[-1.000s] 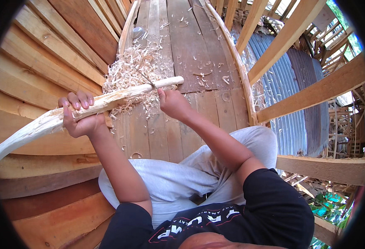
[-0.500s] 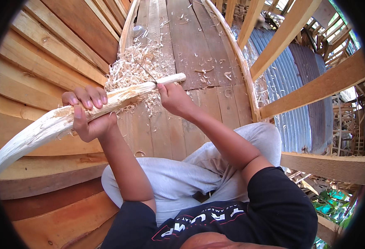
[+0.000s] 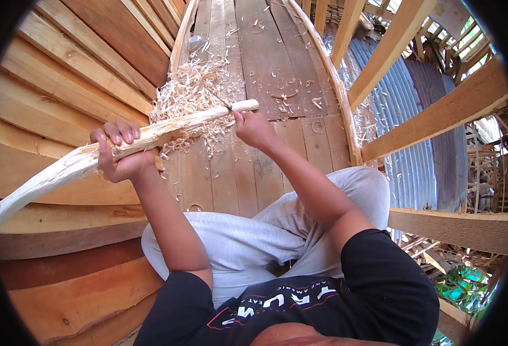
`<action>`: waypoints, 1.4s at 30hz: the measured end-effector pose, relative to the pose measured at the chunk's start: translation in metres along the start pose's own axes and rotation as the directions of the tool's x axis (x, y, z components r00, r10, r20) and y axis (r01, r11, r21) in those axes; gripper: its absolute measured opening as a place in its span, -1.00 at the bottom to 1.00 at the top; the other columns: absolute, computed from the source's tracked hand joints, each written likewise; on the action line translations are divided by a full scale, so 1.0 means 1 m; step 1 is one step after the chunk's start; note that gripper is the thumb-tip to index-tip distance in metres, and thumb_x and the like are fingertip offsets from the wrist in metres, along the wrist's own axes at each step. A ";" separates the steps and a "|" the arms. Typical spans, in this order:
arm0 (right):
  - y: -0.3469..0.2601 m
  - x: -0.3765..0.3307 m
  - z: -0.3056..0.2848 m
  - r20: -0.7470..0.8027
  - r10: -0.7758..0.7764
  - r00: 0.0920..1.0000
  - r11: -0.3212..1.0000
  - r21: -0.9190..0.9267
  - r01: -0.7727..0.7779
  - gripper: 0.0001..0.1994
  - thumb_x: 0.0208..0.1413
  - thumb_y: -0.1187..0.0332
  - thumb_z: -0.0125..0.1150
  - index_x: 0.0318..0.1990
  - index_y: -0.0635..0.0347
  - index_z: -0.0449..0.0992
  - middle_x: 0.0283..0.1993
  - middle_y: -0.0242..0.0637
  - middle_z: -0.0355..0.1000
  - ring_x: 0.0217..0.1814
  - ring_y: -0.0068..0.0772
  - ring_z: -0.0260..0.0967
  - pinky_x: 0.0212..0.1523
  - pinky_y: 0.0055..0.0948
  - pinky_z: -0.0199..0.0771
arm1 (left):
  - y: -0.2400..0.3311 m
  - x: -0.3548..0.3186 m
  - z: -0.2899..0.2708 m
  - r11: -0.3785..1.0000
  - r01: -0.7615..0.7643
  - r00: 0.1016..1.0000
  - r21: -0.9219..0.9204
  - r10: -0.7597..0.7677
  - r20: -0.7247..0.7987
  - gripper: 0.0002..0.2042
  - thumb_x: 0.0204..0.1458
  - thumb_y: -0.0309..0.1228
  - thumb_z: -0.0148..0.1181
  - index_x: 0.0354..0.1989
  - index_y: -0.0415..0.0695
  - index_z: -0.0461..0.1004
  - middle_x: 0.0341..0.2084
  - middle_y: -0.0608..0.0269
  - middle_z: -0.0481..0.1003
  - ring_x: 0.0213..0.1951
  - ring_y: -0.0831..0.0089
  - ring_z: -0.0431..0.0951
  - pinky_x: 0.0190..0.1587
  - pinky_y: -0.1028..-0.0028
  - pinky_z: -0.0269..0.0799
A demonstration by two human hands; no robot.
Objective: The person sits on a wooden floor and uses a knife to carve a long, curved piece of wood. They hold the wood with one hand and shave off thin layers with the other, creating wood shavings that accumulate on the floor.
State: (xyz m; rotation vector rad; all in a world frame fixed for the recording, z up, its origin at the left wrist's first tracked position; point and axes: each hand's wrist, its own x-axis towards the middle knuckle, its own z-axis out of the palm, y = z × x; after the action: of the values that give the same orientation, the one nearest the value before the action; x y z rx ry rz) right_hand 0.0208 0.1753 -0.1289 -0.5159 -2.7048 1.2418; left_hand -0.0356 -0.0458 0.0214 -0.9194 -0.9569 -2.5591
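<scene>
A long pale peeled wooden pole (image 3: 179, 125) lies slantwise across my front, from the left rim up to its blunt end near the middle. My left hand (image 3: 121, 151) is wrapped round the pole, thumb on the near side and fingertips over the far side. Close to the pole's right end, my right hand (image 3: 255, 129) is closed around the handle of a knife, the handle mostly hidden in my fist. The thin dark knife blade (image 3: 219, 100) crosses over the pole and points away to the upper left.
Curled wood shavings (image 3: 187, 95) are heaped on the plank floor (image 3: 271, 63) beyond the pole. A small clear cup (image 3: 195, 42) stands at their far side. Wooden boards (image 3: 46, 138) wall the left; timber rails (image 3: 432, 124) and corrugated metal sheets (image 3: 401, 127) lie to the right.
My right hand and the knife have slid rightward along the pole toward its end. My left hand and the pole have shifted slightly.
</scene>
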 end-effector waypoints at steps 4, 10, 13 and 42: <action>-0.045 -0.026 -0.012 0.044 -0.199 0.979 0.978 0.065 0.196 -0.51 0.26 0.11 -0.19 -0.39 0.41 0.52 -0.36 0.22 0.46 -0.25 0.25 0.42 -0.17 0.05 0.38 | 0.003 -0.007 0.017 0.999 -0.001 0.997 0.036 -0.002 0.080 -0.86 -0.03 -0.30 0.06 -0.48 0.01 0.25 -0.65 0.41 0.20 -0.59 0.57 0.22 -0.49 0.52 0.19; 0.019 0.010 -0.002 0.085 0.078 0.993 0.995 0.057 -0.083 -0.52 0.25 0.13 -0.19 -0.34 0.43 0.51 -0.31 0.21 0.47 -0.17 0.27 0.41 -0.07 0.05 0.37 | -0.001 -0.002 0.013 0.999 -0.006 0.997 -0.033 0.008 0.074 -0.88 -0.03 -0.34 0.08 -0.41 -0.03 0.28 -0.64 0.39 0.24 -0.61 0.55 0.26 -0.51 0.52 0.23; -0.028 -0.009 -0.015 0.114 -0.070 0.991 0.993 0.106 0.058 -0.51 0.26 0.13 -0.21 -0.36 0.44 0.51 -0.33 0.23 0.46 -0.19 0.27 0.41 -0.09 0.04 0.37 | 0.000 -0.002 0.015 1.000 -0.009 0.995 -0.008 0.010 0.103 -0.89 -0.03 -0.34 0.06 -0.42 -0.02 0.27 -0.64 0.40 0.23 -0.60 0.56 0.25 -0.51 0.51 0.22; 0.068 0.019 0.002 0.057 0.267 0.962 0.963 0.032 -0.269 -0.50 0.27 0.11 -0.21 -0.28 0.44 0.52 -0.29 0.29 0.44 -0.16 0.26 0.40 -0.08 -0.02 0.38 | -0.003 -0.001 0.016 1.000 -0.005 0.996 -0.018 0.006 0.092 -0.88 -0.05 -0.32 0.06 -0.39 -0.03 0.29 -0.62 0.40 0.24 -0.60 0.57 0.23 -0.48 0.52 0.20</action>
State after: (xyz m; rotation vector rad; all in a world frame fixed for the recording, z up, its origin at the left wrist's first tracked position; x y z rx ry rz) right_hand 0.0195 0.2217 -0.1820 -0.8819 -2.7149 1.3846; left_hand -0.0287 -0.0324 0.0287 -1.0516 -0.9566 -2.5438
